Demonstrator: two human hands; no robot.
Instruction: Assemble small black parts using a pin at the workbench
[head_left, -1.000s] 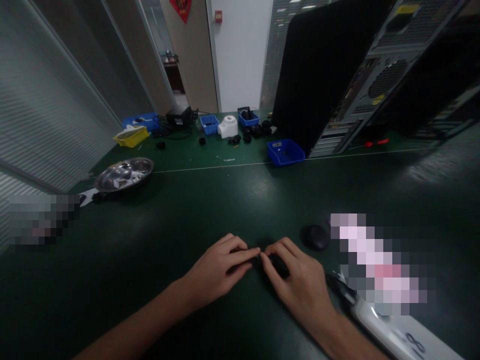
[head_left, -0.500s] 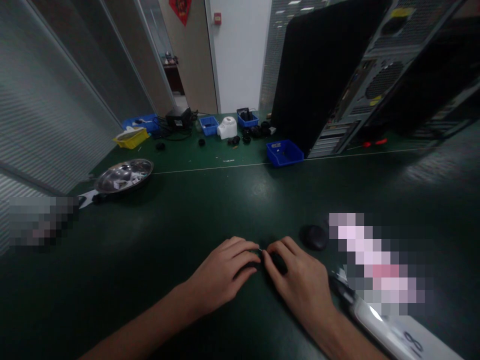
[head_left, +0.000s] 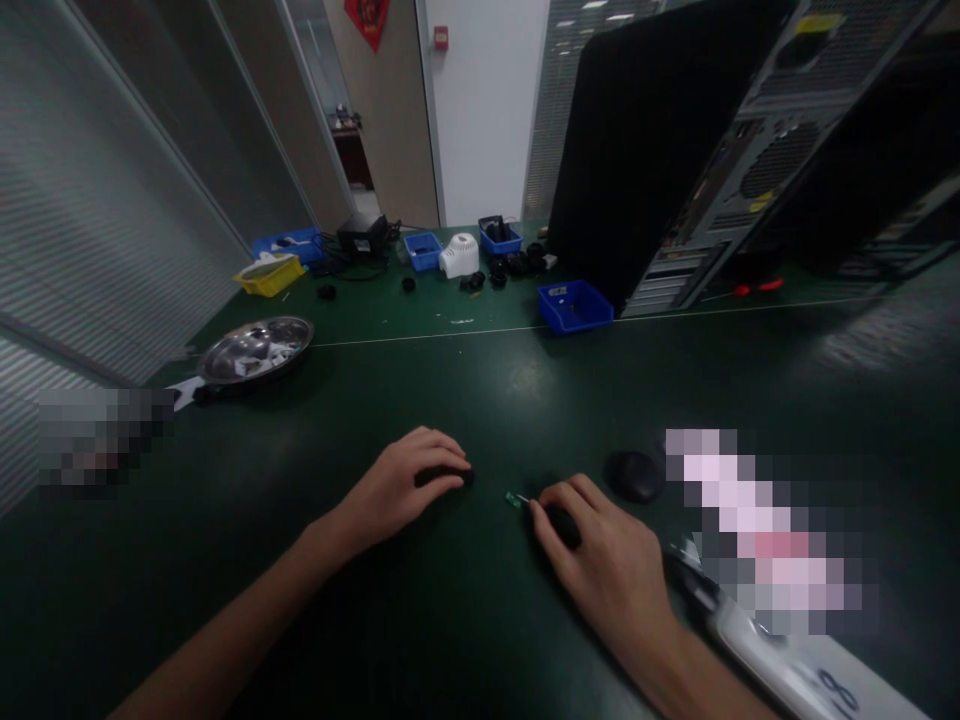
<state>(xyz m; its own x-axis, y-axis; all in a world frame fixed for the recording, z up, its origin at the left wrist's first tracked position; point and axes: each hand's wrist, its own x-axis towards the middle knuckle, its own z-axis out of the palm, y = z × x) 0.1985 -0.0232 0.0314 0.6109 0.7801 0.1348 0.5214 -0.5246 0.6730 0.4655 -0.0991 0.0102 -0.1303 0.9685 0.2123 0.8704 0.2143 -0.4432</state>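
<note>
My left hand (head_left: 411, 482) is closed, thumb and fingers gripping a small dark piece (head_left: 466, 476) just above the green table (head_left: 420, 630). To its right, a tiny green circuit board (head_left: 513, 500) lies on the table. My right hand (head_left: 611, 550) is curled around a black-handled tool (head_left: 564, 525), mostly hidden by the fingers. From its fingertips a thin metal tip points at the little board; whether they touch I cannot tell. A smooth black oval piece (head_left: 636, 476) rests just beyond my right hand.
A long white object marked 18 (head_left: 817, 660) lies right of my right forearm, near a blurred pink patch (head_left: 757, 530). A metal bowl (head_left: 256, 350) with scraps stands left. Farther back are a blue bin (head_left: 576, 308), a yellow tray (head_left: 270, 277) and computer cases (head_left: 660, 150).
My left hand has moved left and away from my right hand with the small dark piece, uncovering the green board. The right hand has stayed nearly in place; the view has shifted slightly.
</note>
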